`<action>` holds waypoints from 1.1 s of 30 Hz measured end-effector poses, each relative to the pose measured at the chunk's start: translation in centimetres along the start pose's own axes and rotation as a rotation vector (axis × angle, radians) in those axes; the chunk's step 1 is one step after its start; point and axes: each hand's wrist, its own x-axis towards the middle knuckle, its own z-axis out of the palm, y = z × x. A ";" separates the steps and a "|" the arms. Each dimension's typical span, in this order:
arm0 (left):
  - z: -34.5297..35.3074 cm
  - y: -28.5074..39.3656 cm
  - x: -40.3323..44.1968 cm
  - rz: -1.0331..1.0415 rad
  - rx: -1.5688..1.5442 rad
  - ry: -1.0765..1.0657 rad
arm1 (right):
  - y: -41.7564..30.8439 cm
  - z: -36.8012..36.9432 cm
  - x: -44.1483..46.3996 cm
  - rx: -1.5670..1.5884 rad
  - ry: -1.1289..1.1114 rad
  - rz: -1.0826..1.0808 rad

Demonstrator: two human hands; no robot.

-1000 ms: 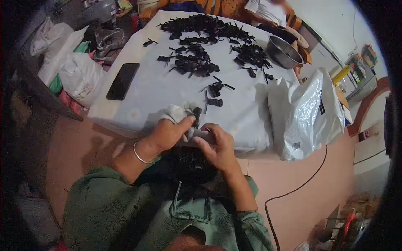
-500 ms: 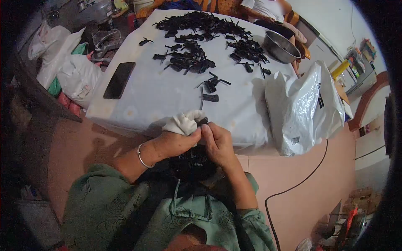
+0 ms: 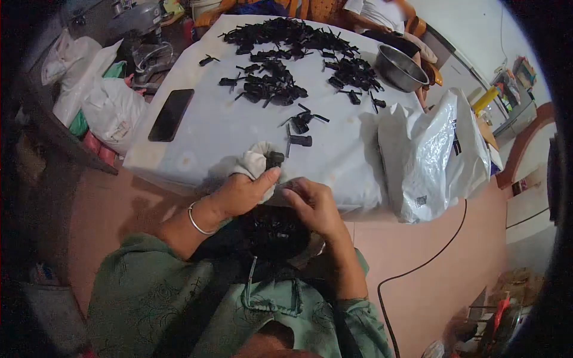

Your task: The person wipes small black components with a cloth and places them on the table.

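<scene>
My left hand [image 3: 245, 194] is closed on a small black part [image 3: 274, 159], with a white cloth [image 3: 256, 161] wrapped about its fingers. Just to the right, my right hand [image 3: 313, 203] has its thumb and fingers pressed together; what they hold, if anything, is too small to name. Beyond my hands, a black part with a thin rod [image 3: 300, 140] and another black piece [image 3: 303, 122] lie on the white-covered table [image 3: 209, 128]. Below my hands, in my lap, sits a dark heap of black parts [image 3: 274, 232].
Piles of black parts [image 3: 271, 83] lie farther back. A black phone [image 3: 171, 115] is at the left, a metal bowl [image 3: 401, 67] at the back right, a white plastic bag [image 3: 418, 161] at the right edge. Another person [image 3: 379, 18] sits behind the bowl.
My hands came together at the black part, then parted slightly. The black part now stands out above my left thumb, and my right hand has drawn back to the right.
</scene>
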 end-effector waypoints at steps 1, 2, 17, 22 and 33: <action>-0.1 0.4 0.0 -0.003 0.001 -0.002 | 0.6 -0.1 -0.1 -0.051 -0.079 -0.030; -0.2 1.0 0.0 -0.028 0.065 -0.010 | 0.5 -0.1 -0.1 -0.050 -0.080 -0.026; 1.2 1.2 -0.4 0.000 0.279 -0.177 | 0.3 0.4 0.0 0.076 -0.014 -0.064; 1.8 0.2 -1.2 0.295 0.614 -0.085 | -0.3 1.6 0.0 0.045 0.049 -0.116; -2.5 1.4 -0.8 0.293 0.709 -0.210 | -0.3 1.4 3.8 -0.675 0.335 -0.213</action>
